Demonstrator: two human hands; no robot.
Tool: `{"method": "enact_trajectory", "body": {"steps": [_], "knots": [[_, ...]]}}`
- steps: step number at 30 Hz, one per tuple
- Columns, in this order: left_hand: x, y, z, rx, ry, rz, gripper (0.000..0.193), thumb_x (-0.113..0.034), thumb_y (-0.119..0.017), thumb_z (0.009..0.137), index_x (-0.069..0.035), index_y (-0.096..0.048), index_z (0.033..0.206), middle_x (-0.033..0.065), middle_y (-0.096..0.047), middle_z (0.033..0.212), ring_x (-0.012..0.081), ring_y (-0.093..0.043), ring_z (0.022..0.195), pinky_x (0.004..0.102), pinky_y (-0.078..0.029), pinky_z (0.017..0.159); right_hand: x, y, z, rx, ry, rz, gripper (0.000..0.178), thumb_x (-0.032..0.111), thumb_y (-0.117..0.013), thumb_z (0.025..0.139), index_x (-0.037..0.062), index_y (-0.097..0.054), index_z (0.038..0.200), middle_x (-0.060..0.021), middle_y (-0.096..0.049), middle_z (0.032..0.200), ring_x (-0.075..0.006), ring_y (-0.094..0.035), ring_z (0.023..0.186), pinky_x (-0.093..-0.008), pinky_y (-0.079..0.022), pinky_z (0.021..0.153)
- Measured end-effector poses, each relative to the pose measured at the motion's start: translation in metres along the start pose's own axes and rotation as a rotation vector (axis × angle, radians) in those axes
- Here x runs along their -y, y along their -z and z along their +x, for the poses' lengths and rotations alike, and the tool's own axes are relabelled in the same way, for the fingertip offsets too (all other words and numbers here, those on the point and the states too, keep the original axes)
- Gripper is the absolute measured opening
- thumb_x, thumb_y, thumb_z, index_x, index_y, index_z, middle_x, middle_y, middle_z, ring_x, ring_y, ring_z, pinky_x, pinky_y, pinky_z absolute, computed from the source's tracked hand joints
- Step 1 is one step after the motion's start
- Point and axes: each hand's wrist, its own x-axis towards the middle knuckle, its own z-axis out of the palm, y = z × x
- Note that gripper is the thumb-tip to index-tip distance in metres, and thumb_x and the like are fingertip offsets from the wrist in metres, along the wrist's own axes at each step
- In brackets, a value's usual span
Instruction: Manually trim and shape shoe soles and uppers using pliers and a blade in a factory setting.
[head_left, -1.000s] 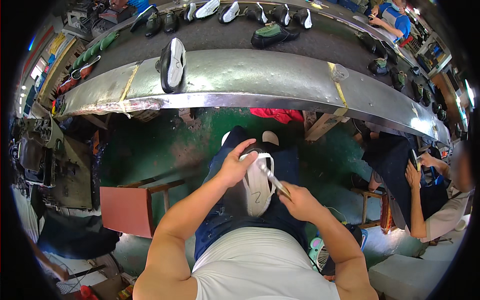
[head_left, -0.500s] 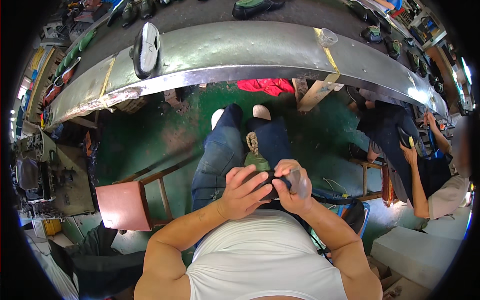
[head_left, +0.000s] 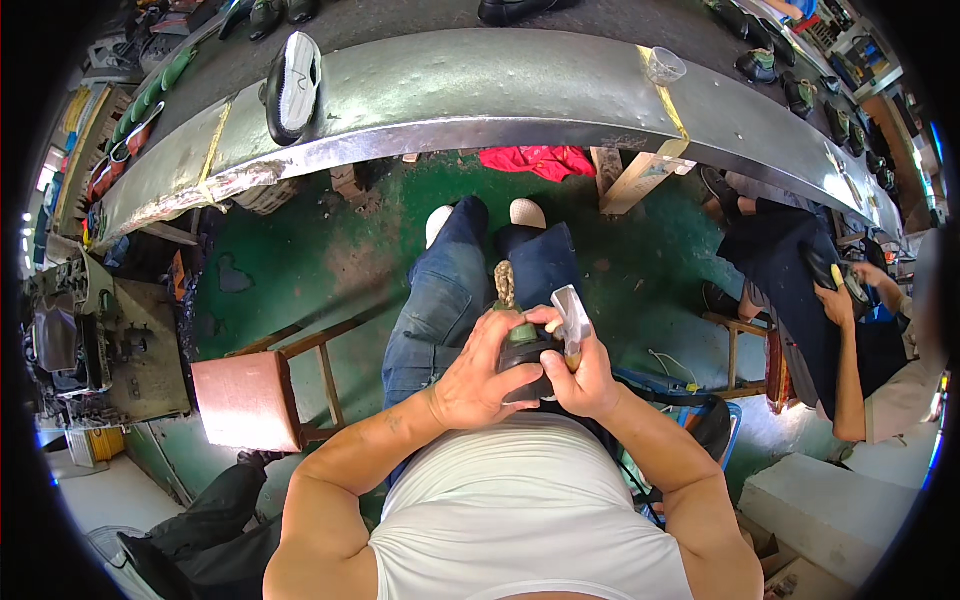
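Above my lap, my left hand (head_left: 478, 372) is wrapped round a black-and-green shoe (head_left: 521, 352). A bundle of tan and brown laces (head_left: 504, 284) sticks up from the shoe's far side. My right hand (head_left: 586, 382) grips a hammer (head_left: 570, 312) by its handle, its silver head showing above the fingers. The right thumb lies close against the shoe's right side; whether it presses on it I cannot tell. Much of the shoe is hidden by my fingers.
Ahead runs a metal-edged bench (head_left: 420, 85) bearing a white-soled shoe (head_left: 296, 90) and a clear cup (head_left: 665, 66). A brown-topped stool (head_left: 245, 400) stands left. A co-worker (head_left: 850, 360) handles a dark shoe at right; someone's dark-trousered leg (head_left: 215, 500) shows lower left.
The shoe has turned in my left hand, showing more of its black part. The hammer, blurred before, now has its head raised beside the shoe. The dark-trousered leg at lower left has shifted.
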Motion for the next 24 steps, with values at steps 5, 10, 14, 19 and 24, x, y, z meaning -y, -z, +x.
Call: {"method": "enact_trajectory", "body": {"steps": [5,10,14,19,24], "knots": [[0.006,0.004,-0.008,-0.058,0.042,-0.014,0.072,-0.018,-0.093,0.06,-0.014,-0.054,0.12,0.0285,-0.035,0.141,0.0496,-0.045,0.125,0.0566,-0.043,0.101,-0.001,-0.001,0.012,0.026,-0.056,0.028,0.038,0.006,-0.06,0.095,-0.0018,-0.046,0.13,-0.0173,-0.063,0.121,-0.0264,-0.065,0.106,-0.0365,-0.05,0.094],[-0.005,-0.004,0.01,-0.041,0.061,-0.054,0.067,-0.017,-0.09,0.065,-0.011,-0.056,0.123,0.0254,-0.033,0.148,0.0474,-0.04,0.133,0.056,-0.035,0.11,0.0,0.016,0.018,-0.073,-0.117,-0.085,0.025,0.008,-0.064,0.091,0.0007,-0.054,0.113,-0.0133,-0.068,0.103,-0.0205,-0.067,0.095,-0.0353,-0.053,0.087],[0.004,-0.021,0.0,-0.126,0.05,-0.054,0.082,-0.017,-0.085,0.075,-0.006,-0.037,0.14,0.0276,-0.029,0.151,0.0478,-0.036,0.137,0.0569,-0.031,0.113,-0.008,0.031,0.027,-0.015,-0.237,0.077,0.034,0.014,-0.07,0.088,-0.0011,-0.052,0.113,-0.0141,-0.066,0.104,-0.0199,-0.066,0.095,-0.0346,-0.052,0.087],[0.016,-0.012,-0.003,-0.114,0.032,-0.098,0.092,-0.014,-0.081,0.08,-0.005,-0.021,0.15,0.0278,-0.022,0.156,0.0486,-0.027,0.145,0.0572,-0.027,0.117,0.031,0.032,0.028,0.185,-0.138,-0.299,0.079,0.015,-0.089,0.063,-0.0018,-0.047,0.128,-0.018,-0.063,0.118,-0.0266,-0.065,0.106,-0.0388,-0.05,0.096],[0.049,-0.046,-0.038,-0.163,0.317,-0.123,0.103,-0.016,-0.082,0.079,-0.008,-0.016,0.157,0.0258,-0.022,0.157,0.0444,-0.029,0.146,0.0472,-0.032,0.117,0.018,0.037,0.028,0.161,-0.148,-0.299,0.08,0.012,-0.086,0.064,-0.0032,-0.045,0.131,-0.0192,-0.062,0.122,-0.0282,-0.064,0.109,-0.04,-0.05,0.097]]}}
